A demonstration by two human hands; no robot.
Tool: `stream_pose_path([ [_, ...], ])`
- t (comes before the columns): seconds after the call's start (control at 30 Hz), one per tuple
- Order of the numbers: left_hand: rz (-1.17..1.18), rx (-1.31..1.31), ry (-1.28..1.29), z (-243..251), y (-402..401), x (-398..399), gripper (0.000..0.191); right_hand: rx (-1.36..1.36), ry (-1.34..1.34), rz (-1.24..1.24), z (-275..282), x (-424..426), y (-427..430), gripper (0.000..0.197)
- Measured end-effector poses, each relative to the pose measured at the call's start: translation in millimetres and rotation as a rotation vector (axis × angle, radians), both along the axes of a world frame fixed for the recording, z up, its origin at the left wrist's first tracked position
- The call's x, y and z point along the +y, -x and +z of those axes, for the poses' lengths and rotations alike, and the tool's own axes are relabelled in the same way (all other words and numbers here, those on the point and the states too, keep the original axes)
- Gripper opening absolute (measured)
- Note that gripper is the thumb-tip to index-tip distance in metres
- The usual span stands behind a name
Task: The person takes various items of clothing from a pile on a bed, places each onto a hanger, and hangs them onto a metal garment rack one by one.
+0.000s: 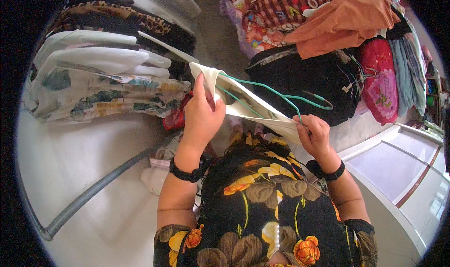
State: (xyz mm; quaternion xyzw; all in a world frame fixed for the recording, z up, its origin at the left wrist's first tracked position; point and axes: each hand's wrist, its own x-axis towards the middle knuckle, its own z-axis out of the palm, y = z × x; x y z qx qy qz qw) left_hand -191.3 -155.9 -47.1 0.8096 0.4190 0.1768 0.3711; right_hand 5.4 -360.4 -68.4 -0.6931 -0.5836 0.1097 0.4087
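Between my two hands a cream-coloured garment [246,110] is stretched, its opening facing up. A teal wire clothes hanger [269,86] sits partly inside that opening, its hook pointing right above a black garment. My left hand [204,108] grips one end of the cloth, index finger extended along the fabric. The other end of the cloth is pinched in my right hand [313,131], beside the hanger's lower arm. Part of the hanger is hidden inside the garment.
Several garments hang in a row at left, among them white clothes [102,59] and a patterned one [130,94]. A grey metal rail [102,189] runs below them. To the right lie black clothing [299,87], an orange garment [348,22] and a red-pink cushion [379,84]. A white-framed panel [397,165] stands at far right.
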Motion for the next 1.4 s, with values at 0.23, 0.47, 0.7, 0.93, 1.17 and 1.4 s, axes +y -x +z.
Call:
stream_pose_path([
  [0.23,-0.001,-0.023,-0.046,-3.5,5.7,-4.3,0.063,0.057,-0.031,0.055,-2.4,-2.8,0.1,0.016],
  [0.47,-0.009,-0.054,0.006,2.7,4.6,-10.3,0.064,-0.011,-0.006,-0.008,1.9,-3.6,-5.7,0.018],
  [0.7,-0.007,-0.095,0.046,8.2,2.1,-15.1,0.064,0.056,0.064,-0.065,13.7,-2.0,-11.9,0.011],
  [0.93,-0.030,-0.135,0.006,-6.5,7.4,-10.8,0.062,0.493,0.107,0.009,2.7,-1.7,-8.7,0.009],
  [1.17,-0.067,-0.111,0.075,-25.2,10.6,5.9,0.053,0.969,0.229,0.284,1.4,35.4,5.8,0.023],
  [1.4,-0.002,-0.324,0.647,-67.3,1.1,-10.4,0.049,0.854,0.889,0.664,-102.4,60.6,61.5,0.048],
])
